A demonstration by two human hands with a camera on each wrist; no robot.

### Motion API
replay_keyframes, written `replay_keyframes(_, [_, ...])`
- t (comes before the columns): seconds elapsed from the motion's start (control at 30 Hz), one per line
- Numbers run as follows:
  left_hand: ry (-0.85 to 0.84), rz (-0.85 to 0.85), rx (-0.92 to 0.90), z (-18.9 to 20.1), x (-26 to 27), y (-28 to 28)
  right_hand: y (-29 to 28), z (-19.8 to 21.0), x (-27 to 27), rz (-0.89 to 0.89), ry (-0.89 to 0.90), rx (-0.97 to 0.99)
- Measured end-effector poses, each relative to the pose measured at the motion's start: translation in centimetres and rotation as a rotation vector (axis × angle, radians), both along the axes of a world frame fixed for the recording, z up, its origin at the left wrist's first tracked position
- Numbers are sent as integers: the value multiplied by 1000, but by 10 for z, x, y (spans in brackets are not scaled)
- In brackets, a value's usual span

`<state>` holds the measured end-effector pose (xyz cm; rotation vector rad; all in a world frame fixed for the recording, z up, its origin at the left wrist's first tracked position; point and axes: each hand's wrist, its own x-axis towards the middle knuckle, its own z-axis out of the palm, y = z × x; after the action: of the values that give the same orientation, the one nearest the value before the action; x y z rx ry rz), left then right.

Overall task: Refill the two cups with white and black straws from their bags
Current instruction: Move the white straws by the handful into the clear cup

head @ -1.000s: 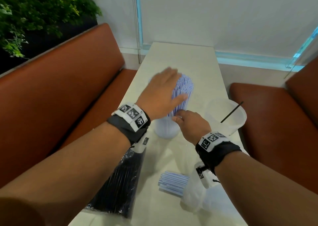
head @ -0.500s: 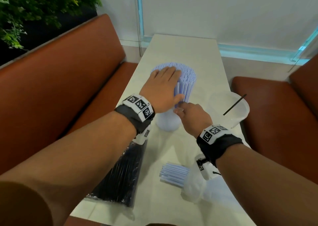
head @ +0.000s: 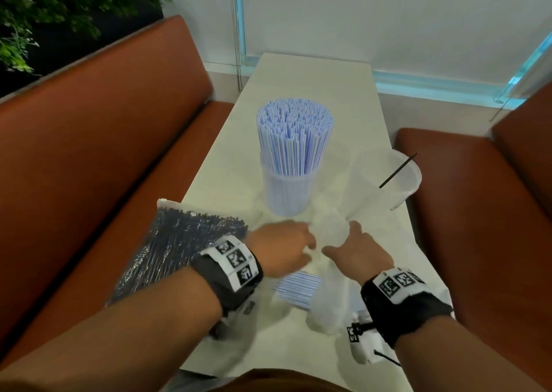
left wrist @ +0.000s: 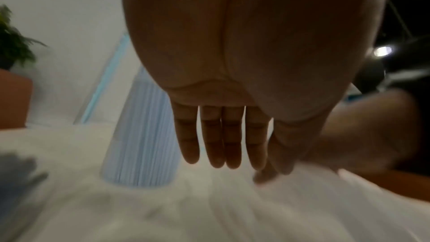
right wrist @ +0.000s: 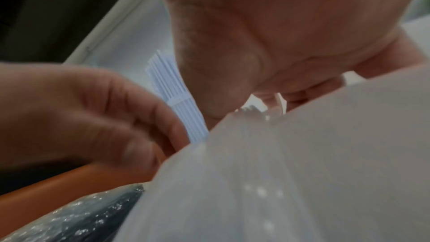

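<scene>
A clear cup [head: 286, 194] packed with white straws [head: 294, 134] stands mid-table, also seen blurred as the white straws [left wrist: 142, 144] in the left wrist view. To its right a second clear cup [head: 391, 179] holds a single black straw [head: 397, 170]. A bag of black straws [head: 176, 248] lies at the table's left edge. My left hand [head: 280, 248] hovers with straight fingers [left wrist: 216, 154] over the crumpled clear bag [head: 328, 233]. My right hand [head: 355, 245] grips that bag, its fingers [right wrist: 302, 93] curled into the plastic. Several white straws [head: 298, 290] remain in the bag.
The narrow white table [head: 313, 78] runs away from me to a wall. Brown bench seats flank it, the left bench [head: 89, 152] and the right bench [head: 478, 212]. A green plant [head: 44, 9] stands behind the left bench.
Both hands pulled back from the white-straw cup toward me. The left hand lifted off the straw tops; the right hand left the cup and took the clear bag.
</scene>
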<state>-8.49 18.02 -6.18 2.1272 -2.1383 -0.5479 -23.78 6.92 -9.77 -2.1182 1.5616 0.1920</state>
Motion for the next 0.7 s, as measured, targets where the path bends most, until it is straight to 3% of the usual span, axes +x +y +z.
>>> replay_keyframes(0.07, [-6, -96, 123, -26, -17, 4, 0, -7, 0, -54, -79, 45])
replay_keyframes(0.3, [20, -145, 147, -67, -49, 5, -1, -8, -3, -194, -308, 123])
replay_keyframes(0.47, [-105, -190, 63, -76, -55, -1, 0, -6, -5, -168, -360, 127])
replay_keyframes(0.7, [-146, -185, 61, -83, -64, -8, -3, 0, -7, -123, -355, 142])
